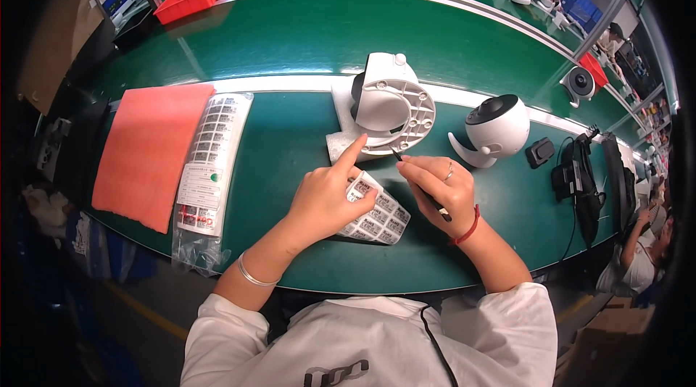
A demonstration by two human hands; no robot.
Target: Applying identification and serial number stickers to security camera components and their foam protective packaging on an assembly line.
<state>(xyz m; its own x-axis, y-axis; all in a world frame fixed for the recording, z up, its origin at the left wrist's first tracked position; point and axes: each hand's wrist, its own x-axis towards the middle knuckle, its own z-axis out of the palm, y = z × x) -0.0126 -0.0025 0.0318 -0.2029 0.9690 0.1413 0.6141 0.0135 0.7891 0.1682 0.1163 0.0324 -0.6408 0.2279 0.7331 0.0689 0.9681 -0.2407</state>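
Beyond the far edge of the green table (268, 169) runs a broad green belt (290, 32), with a pale rail between the two. By the table's left edge a pink sheet (148, 155) lies flat, and just beside it, on its right, is a pack (210, 162) of printed labels in clear plastic, the loose end reaching the near edge.

Near the middle of the far edge sits the white device (419, 108), tilted so that its ring, dotted with holes, faces the person; white padding (341, 146) shows at its lower left. To the right, well apart from it, a round white camera (507, 130) with a black front rests on a curved stand. Toward the table's right end, black cords (589, 180) lie in a heap.

Between the device and the near edge, the left hand (326, 198) has its thumb and curled fingers closed on a label sheet (380, 220), which slants down toward the near edge; its index finger stretches to the ring, though whether it touches cannot be told. A small black box (540, 153) lies between camera and cords. The right hand (446, 184) pinches a slim dark tool (439, 210) like a pen, its tip at the ring's near rim, contact unclear.
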